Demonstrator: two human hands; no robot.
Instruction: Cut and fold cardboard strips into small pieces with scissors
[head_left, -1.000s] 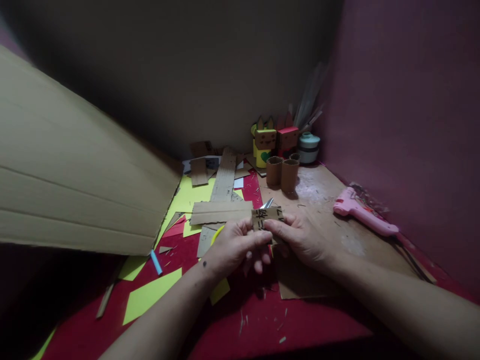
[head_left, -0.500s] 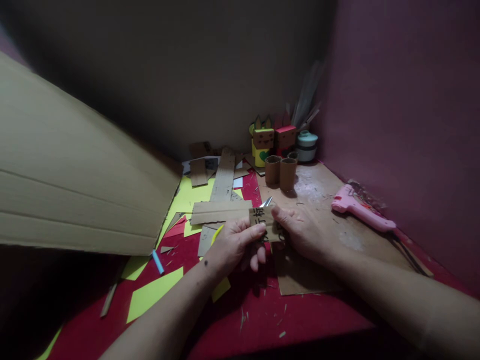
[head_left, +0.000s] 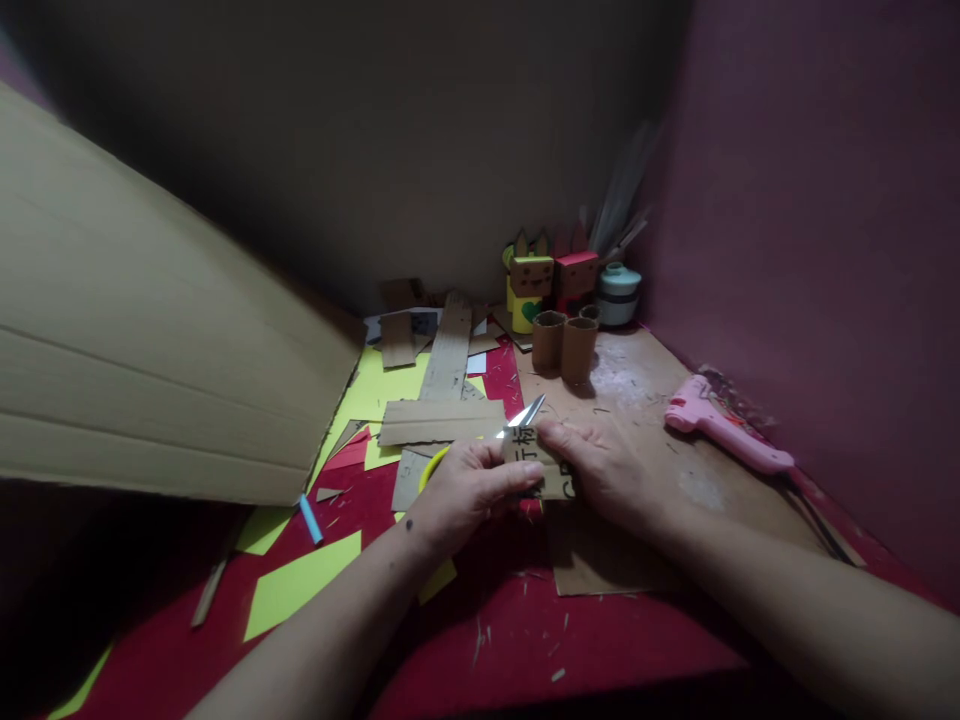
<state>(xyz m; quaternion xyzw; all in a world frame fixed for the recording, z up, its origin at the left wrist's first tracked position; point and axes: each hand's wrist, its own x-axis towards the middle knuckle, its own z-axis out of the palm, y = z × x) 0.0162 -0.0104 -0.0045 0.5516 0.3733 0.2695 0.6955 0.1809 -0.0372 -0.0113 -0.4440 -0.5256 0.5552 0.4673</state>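
Note:
Between my two hands is a small brown cardboard piece (head_left: pixel 523 455) printed with black characters. My left hand (head_left: pixel 484 485) is closed on its left part, thumb laid across the front. At the right edge, the thumb and fingers of my right hand (head_left: pixel 592 460) pinch the same piece. Just beyond it show the bright blades of a pair of scissors (head_left: pixel 531 410); a yellow handle curves out behind my left hand, which hides the middle. Under my right hand lies a flat cardboard sheet (head_left: pixel 600 560).
Cardboard strips (head_left: pixel 442 422) and yellow paper (head_left: pixel 304 585) litter the red tabletop (head_left: pixel 450 660). A big cardboard panel (head_left: pixel 165 330) stands left. Brown cardboard tubes (head_left: pixel 579 350), decorated figures (head_left: pixel 531 290) and a lidded pot (head_left: pixel 619 295) stand behind. A pink glue gun (head_left: pixel 727 425) lies right.
The cardboard piece has come slightly lower and tilted in my hands, uncovering more of the scissor blades. My left fingers have curled in behind it. The view has shifted a little.

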